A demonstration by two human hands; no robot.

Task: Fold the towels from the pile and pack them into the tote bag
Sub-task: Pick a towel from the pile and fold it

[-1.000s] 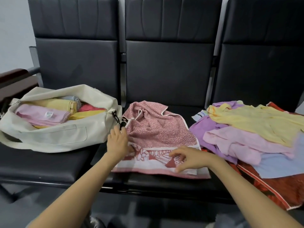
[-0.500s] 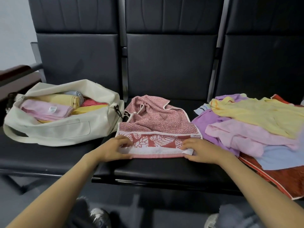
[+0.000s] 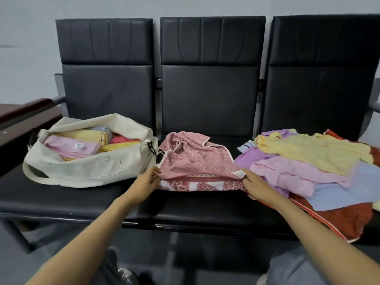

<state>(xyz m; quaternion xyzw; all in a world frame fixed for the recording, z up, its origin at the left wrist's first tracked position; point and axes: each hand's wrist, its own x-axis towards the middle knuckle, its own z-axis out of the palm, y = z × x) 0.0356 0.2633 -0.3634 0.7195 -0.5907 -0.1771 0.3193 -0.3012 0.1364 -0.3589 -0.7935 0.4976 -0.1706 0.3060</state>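
Black bench — left hand and right hand, fingers clamped on the red towel (tote bag beside).

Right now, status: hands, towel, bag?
Left hand and right hand each pinch the folded-over edge of the red-and-white patterned terry towel on black padded bench. Cream canvas tote bag open, part filled, just left of it. Nothing in between.

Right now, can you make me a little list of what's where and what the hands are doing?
Left grip: pinches left edge of red patterned towel
Right grip: pinches its right corner
Red patterned towel: middle of bench, partly folded
Tote bag: left of towel, open, folded towels inside
Pile: right of towel, unfolded towels
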